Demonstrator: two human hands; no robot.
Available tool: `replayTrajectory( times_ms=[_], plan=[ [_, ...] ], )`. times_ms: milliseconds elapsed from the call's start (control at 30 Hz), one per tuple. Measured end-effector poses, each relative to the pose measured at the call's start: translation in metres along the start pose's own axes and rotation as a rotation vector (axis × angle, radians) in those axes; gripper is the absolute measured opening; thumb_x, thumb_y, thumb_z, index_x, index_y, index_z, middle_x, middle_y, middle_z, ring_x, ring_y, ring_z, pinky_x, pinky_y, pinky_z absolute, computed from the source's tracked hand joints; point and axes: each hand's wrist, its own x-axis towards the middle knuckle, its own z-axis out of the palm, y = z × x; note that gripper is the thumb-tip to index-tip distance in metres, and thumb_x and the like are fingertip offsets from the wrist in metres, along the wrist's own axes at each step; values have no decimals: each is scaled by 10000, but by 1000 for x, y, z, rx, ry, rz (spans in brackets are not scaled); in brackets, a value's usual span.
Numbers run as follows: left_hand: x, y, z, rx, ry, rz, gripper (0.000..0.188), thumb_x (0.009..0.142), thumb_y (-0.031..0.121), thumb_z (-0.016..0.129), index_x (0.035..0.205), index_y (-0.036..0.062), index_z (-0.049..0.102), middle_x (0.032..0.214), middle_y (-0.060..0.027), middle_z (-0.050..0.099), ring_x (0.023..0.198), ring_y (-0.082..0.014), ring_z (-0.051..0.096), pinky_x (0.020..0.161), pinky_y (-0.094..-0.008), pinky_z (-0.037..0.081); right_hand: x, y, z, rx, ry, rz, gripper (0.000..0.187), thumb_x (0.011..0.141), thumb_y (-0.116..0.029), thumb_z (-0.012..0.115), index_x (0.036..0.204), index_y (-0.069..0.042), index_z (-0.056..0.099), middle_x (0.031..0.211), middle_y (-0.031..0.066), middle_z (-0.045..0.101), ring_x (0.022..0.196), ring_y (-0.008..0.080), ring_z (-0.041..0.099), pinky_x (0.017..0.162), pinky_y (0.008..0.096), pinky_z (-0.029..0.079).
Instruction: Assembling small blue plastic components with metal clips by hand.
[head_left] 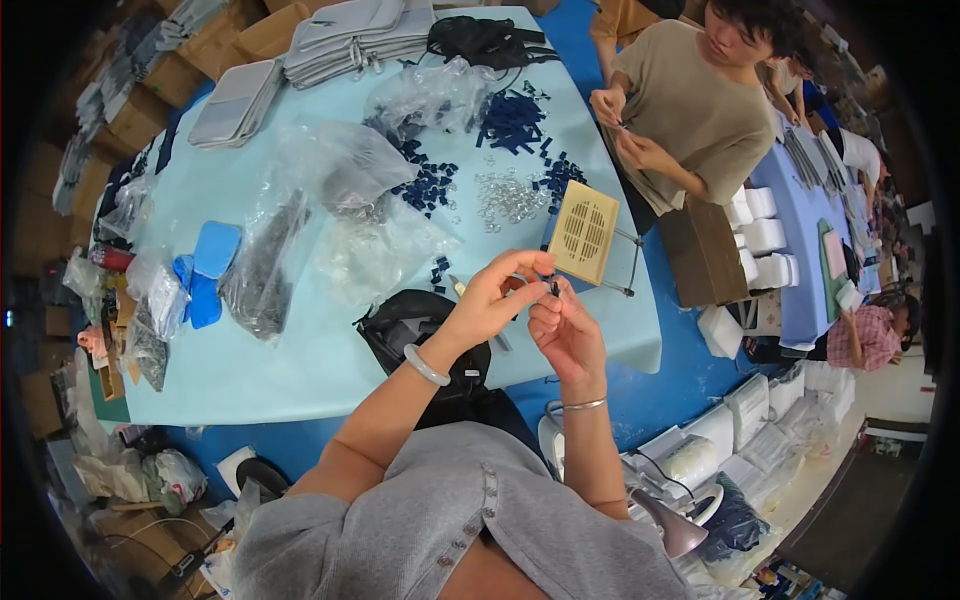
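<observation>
My left hand (490, 300) and my right hand (570, 335) meet over the table's near edge. Between their fingertips they pinch a small dark piece (553, 287), too small and covered to make out in full. Both hands are closed on it. Just beyond them lies a pile of shiny clear or metal bits (510, 198), flanked by small navy tabs (430, 185) and more navy tabs (562, 175). Farther back is a heap of navy strips (512, 122). A black bag (400, 325) sits at the table edge under my left forearm.
A cream slotted box (583, 235) stands beside my right hand. Clear plastic bags (365, 160), a bag of dark material (270, 265) and grey cases (345, 40) lie on the pale blue table (300, 375). Another person (690, 110) works at the right, near a cardboard box (703, 255).
</observation>
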Motion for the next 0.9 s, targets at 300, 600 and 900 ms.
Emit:
replayTrajectory(
  times_ms=[300,600,900],
  plan=[
    [-5,3,-7,-71,-24,-143,169,874,90,578,1018,3,597,847,-11,603,780,-78,573,687,-217,459,-3,14,15,-260,118,-15,163,896,-154,554,1037,-89,504,763,-12,521,661,89,470,620,196,406],
    [-10,5,-3,-29,93,-139,188,876,99,584,1036,0,600,803,5,597,739,-48,514,633,-199,418,-7,18,16,-952,245,-414,114,878,-156,598,899,-48,570,770,-28,541,698,44,469,623,188,375],
    [-17,0,-2,57,102,-111,112,877,81,579,946,-5,597,831,6,581,730,-49,513,643,-199,422,-10,19,23,-1082,307,-561,106,868,-111,603,926,-28,572,821,-16,551,703,45,480,641,185,397]
  ],
)
